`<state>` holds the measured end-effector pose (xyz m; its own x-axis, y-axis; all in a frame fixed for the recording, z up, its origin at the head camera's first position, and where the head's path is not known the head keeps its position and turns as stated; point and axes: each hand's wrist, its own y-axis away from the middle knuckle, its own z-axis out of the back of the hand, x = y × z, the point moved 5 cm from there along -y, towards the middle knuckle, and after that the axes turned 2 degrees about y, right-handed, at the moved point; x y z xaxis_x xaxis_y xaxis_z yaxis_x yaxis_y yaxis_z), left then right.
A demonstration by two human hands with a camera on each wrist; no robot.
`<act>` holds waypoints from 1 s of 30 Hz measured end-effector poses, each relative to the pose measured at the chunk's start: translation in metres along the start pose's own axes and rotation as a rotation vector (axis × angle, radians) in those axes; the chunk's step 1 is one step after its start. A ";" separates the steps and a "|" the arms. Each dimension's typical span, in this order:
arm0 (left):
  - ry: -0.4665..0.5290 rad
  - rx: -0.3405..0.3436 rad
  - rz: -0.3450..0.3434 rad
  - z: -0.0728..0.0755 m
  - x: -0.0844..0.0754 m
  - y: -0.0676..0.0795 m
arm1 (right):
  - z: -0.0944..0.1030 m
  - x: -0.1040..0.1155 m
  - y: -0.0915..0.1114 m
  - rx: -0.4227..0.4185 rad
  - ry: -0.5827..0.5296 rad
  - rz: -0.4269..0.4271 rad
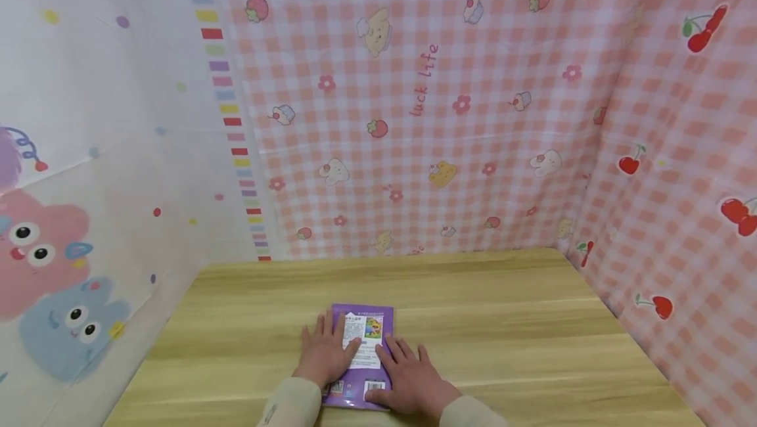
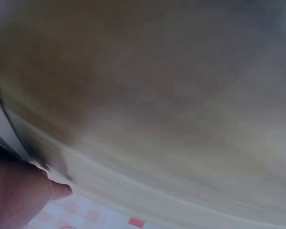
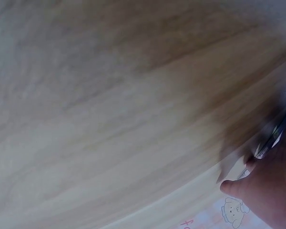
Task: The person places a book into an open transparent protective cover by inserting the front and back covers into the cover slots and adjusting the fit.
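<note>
A purple book (image 1: 363,351) lies on the wooden table, showing a cover with a white text panel, a small colourful picture and a barcode near the bottom. My left hand (image 1: 325,351) rests over its left side, fingers straight and spread, with the thumb across the white panel. On the right side lies my right hand (image 1: 411,378), its fingers extended, one of them reaching the panel's edge and the thumb beside the barcode. Both wrist views show only part of each hand, the left hand (image 2: 19,195) at the lower left and the right hand (image 3: 271,181) at the lower right.
The light wooden table (image 1: 503,322) spreads out around the book. Behind it hangs a pink checked cloth (image 1: 402,151), with a cherry-patterned cloth (image 1: 668,230) on the right and a white cartoon-print cloth (image 1: 148,217) on the left.
</note>
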<state>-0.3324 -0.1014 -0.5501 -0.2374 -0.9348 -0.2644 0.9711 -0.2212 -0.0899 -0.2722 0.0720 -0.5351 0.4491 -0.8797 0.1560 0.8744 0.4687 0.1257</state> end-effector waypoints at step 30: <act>-0.084 0.124 -0.008 0.029 -0.024 0.013 | 0.016 -0.020 0.011 -0.176 -0.137 -0.010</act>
<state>-0.3131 -0.0904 -0.5175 -0.2474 -0.9515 -0.1828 0.9660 -0.2568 0.0293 -0.2746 0.0965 -0.5209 0.4214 -0.8595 0.2892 0.9027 0.4280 -0.0432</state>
